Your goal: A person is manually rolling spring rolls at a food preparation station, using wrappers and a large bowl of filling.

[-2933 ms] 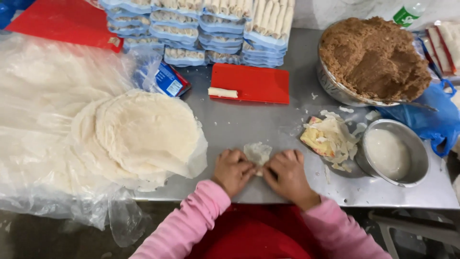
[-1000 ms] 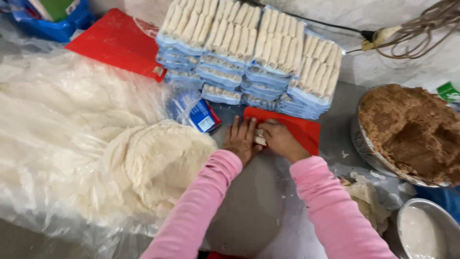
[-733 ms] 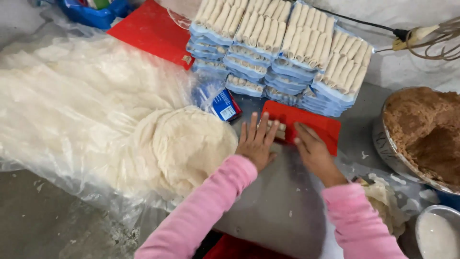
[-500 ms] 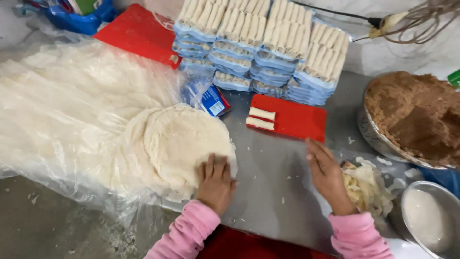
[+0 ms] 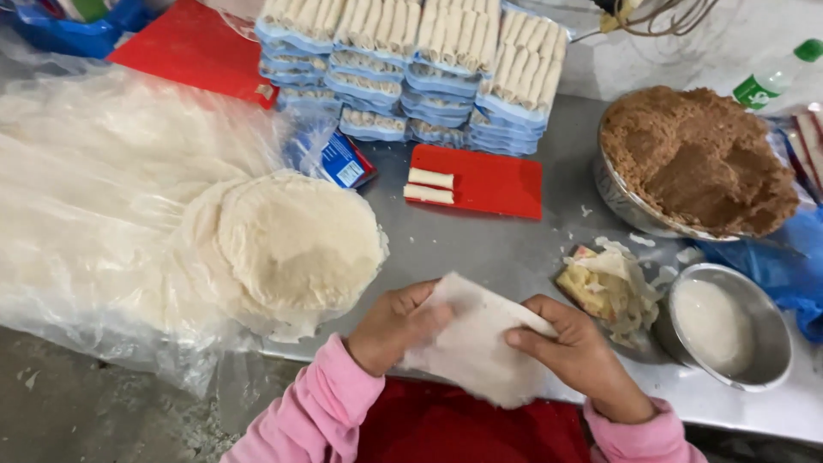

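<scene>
Head view: the left hand and right hand both pinch one thin white pastry sheet above the steel table, beside the round wrapper stack.

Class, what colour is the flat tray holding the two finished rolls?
Red: the tray shows best in the head view, with two pale rolls at its left end.

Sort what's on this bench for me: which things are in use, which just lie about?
In use: thin wrapper sheet held by left hand and right hand; wrapper stack; brown filling bowl; red board with two rolls.

Lying about: green-capped bottle; blue packet.
</scene>
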